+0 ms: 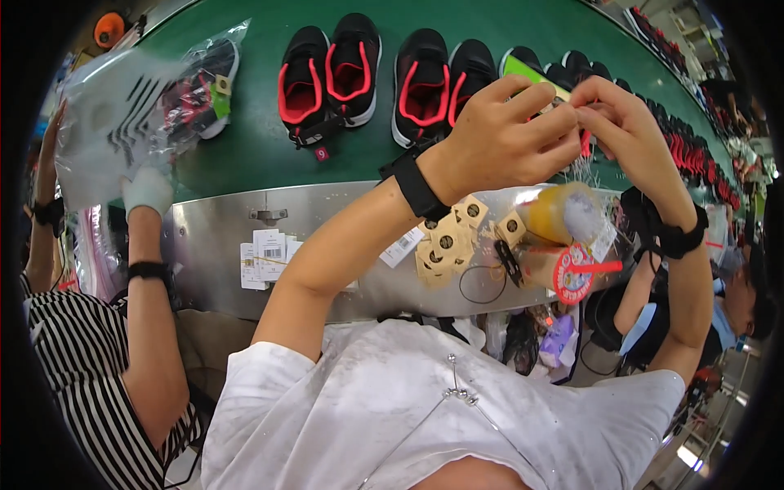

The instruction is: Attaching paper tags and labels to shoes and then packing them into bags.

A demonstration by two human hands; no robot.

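My left hand [523, 135] and my right hand [625, 122] meet above the near edge of the green belt, fingertips pinched together. What lies between them is too small to make out. A lime-green card [523, 69] shows just beyond my left knuckles; whether my fingers hold it I cannot tell. Thin whitish strands [583, 171] are visible below the hands. Partly hidden behind my left hand is a black sneaker with red lining [469, 69], beside its mate [420, 86]. Further left stands another such pair [327, 77], with a small pink tag at its heel.
Along the metal ledge [367, 282] lie white printed tags [268, 255], kraft-paper tags [445, 245], a yellow container [555, 214] and a lidded cup with red straw [572, 273]. At left, a co-worker's gloved hand [149, 192] is at a plastic bag [122, 122]. More shoes line the belt rightward.
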